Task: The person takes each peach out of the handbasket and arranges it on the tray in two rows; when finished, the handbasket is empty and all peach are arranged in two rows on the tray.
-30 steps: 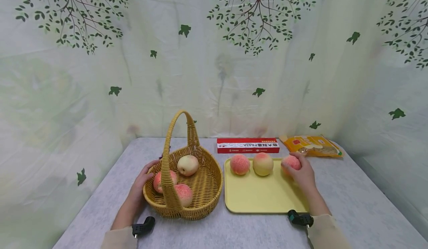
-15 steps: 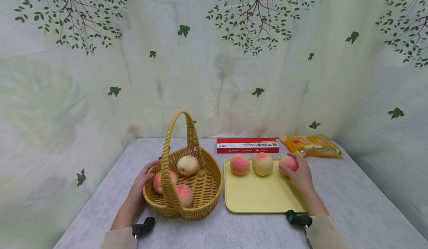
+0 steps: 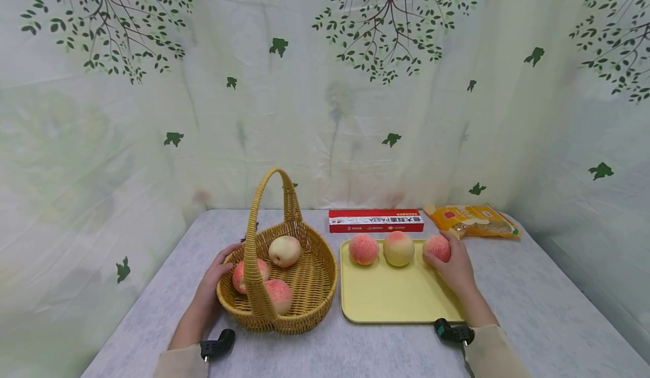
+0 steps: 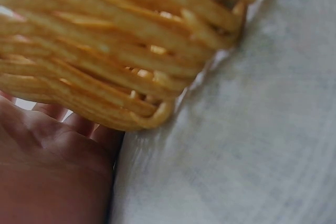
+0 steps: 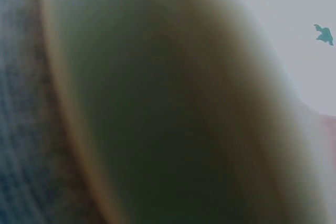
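My right hand (image 3: 455,268) grips a pink peach (image 3: 438,247) at the far right corner of the yellow tray (image 3: 391,299). Two more peaches (image 3: 363,249) (image 3: 399,248) sit in a row beside it on the tray. My left hand (image 3: 213,285) rests against the left side of the wicker basket (image 3: 310,279), which holds three peaches (image 3: 285,250). In the left wrist view the palm (image 4: 47,171) lies against the basket's woven wall (image 4: 121,66). The right wrist view is filled by a blurred surface.
A red pasta box (image 3: 376,220) lies behind the tray and an orange packet (image 3: 474,221) at the back right. The grey table (image 3: 533,310) is enclosed by a leaf-patterned curtain (image 3: 325,84). The basket's tall handle (image 3: 266,220) arches upward.
My right hand has shifted the peach slightly left and back on the tray, toward the other two. The left hand and basket have not moved.
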The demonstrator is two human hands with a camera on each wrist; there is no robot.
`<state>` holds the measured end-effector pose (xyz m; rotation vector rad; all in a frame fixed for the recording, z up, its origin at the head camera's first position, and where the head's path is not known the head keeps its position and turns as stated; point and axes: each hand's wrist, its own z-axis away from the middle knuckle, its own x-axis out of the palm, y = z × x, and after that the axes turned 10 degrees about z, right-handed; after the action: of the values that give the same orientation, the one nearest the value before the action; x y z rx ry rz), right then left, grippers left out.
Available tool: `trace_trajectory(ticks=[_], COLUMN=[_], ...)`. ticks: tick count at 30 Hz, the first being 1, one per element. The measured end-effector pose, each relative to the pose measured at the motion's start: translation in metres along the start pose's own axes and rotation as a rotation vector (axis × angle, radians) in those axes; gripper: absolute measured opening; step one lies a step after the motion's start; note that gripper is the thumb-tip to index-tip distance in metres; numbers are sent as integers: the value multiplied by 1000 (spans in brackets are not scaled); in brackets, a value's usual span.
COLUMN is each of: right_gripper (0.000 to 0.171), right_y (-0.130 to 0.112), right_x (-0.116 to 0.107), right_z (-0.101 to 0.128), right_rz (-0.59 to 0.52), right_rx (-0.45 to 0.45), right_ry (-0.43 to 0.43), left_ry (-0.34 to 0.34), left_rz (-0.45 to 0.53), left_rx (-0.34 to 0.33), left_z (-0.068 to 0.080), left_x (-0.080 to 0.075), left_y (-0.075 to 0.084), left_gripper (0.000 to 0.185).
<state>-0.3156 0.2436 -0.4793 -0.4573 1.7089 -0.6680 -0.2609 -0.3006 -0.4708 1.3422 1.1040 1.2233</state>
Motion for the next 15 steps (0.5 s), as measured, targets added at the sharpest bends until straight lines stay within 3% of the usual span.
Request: trace_trajectory(ticks=[5, 9, 15], right_gripper=[84, 79, 74], right_y=[-2, -4, -3], right_x=[-1, -2, -1], right_z=[2, 3, 2], right_rz=[-8, -26, -45], right_rx=[43, 82, 63], right_ry=[-9, 31, 85], left_ry=[3, 2, 0], left_rz=[-21, -25, -10], left_rx=[2, 2, 5], left_z=[-1, 0, 1], left_x=[0, 0, 1], left_y=[-1, 0, 2], left_gripper=[49, 48, 48])
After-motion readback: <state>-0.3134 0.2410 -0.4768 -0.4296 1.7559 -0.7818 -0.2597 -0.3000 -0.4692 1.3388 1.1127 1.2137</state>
